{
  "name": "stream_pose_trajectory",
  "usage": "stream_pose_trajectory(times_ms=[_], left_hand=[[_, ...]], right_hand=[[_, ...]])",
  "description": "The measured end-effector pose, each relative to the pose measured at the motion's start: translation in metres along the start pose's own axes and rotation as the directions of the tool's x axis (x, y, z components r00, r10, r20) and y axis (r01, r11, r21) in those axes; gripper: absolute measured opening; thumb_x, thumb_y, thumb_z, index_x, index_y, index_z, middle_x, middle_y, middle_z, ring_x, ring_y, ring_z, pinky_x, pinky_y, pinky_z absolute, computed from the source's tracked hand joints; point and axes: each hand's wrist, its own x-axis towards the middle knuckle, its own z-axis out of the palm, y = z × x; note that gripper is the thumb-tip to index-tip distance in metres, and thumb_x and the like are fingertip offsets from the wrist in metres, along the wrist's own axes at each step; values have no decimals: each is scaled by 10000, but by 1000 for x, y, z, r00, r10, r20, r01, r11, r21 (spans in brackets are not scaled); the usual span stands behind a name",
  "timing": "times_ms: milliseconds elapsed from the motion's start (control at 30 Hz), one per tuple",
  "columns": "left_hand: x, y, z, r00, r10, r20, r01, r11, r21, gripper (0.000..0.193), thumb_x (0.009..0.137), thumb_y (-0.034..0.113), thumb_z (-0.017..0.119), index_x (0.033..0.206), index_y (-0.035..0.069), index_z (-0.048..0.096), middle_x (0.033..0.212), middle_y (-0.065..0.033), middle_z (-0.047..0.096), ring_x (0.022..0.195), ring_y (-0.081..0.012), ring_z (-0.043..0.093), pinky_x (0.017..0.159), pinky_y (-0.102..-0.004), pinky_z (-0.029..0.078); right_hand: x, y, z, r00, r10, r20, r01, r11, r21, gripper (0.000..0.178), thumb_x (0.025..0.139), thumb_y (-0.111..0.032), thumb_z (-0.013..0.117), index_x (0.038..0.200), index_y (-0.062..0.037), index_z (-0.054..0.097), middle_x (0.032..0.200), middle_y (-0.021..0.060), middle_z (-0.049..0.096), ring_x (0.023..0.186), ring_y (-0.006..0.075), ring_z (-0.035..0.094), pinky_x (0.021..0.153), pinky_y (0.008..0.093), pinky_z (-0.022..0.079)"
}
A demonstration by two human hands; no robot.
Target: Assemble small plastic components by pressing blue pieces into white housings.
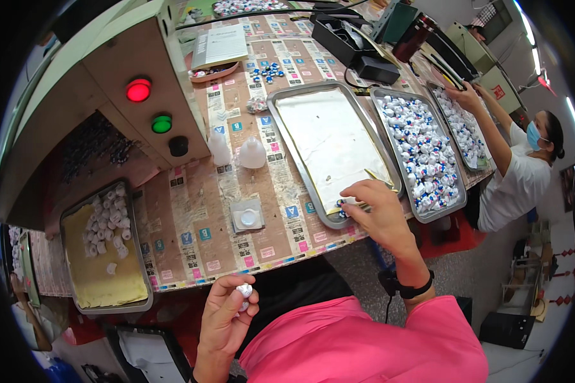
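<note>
In front of my body my left hand (225, 314) is closed around small white knobbly pieces (245, 290), held up between thumb and fingers. My right hand (383, 216) reaches to the near right corner of a metal tray (295, 167) lined with white paper. Its thumb and fingertips are pinched at a small dark-blue piece (340, 203), partly hidden by the fingers. A thin yellowish strip (372, 173) lies in that tray just beyond the hand.
Right of it, another tray (464, 203) is heaped with white-and-blue pieces. A tray (148, 305) of white pieces sits left, beside a machine (89, 64) with red and green lights. Two bottles (253, 153) and a small square pad (247, 216) stand mid-table. A masked co-worker (524, 153) works at right.
</note>
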Motion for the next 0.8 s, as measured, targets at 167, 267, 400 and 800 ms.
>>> stream_pose_trajectory(times_ms=[167, 267, 400, 800], left_hand=[[-1, 3, -6, 998, 16, 67, -14, 999, -32, 276, 895, 111, 596, 1147, 36, 511, 1137, -147, 563, 863, -169, 559, 654, -248, 478], [-2, 6, -4, 1000, -19, 25, 22, 994, -111, 310, 912, 107, 563, 1203, 32, 492, 1181, -173, 551, 882, -180, 561, 670, -253, 484], [5, 8, 1, 997, -71, 19, 73, 989, -130, 307, 935, 77, 499, 1239, 31, 492, 1226, -176, 537, 931, -195, 565, 694, -260, 490], [-1, 9, -12, 994, -61, 91, 79, 975, -208, 311, 900, 32, 555, 1209, 24, 520, 1121, -123, 584, 899, -153, 573, 690, -240, 493]], right_hand=[[14, 1, 10, 986, 13, 168, -9, 1000, -19, 174, 787, -76, 612, 947, -27, 659, 851, 131, 595, 843, 305, 570, 765, 374, 452], [18, -5, 12, 997, 25, 70, -36, 986, 161, 166, 822, -22, 570, 965, -11, 654, 869, 132, 579, 823, 257, 575, 746, 320, 455], [12, -14, 12, 988, 92, 124, -143, 844, 517, 150, 881, -2, 539, 1012, 23, 607, 940, 64, 569, 858, 131, 571, 778, 242, 453], [18, -75, 68, 980, -101, 171, -12, 830, 558, 184, 815, 17, 623, 989, -12, 675, 931, 90, 606, 849, 161, 593, 733, 253, 468]])
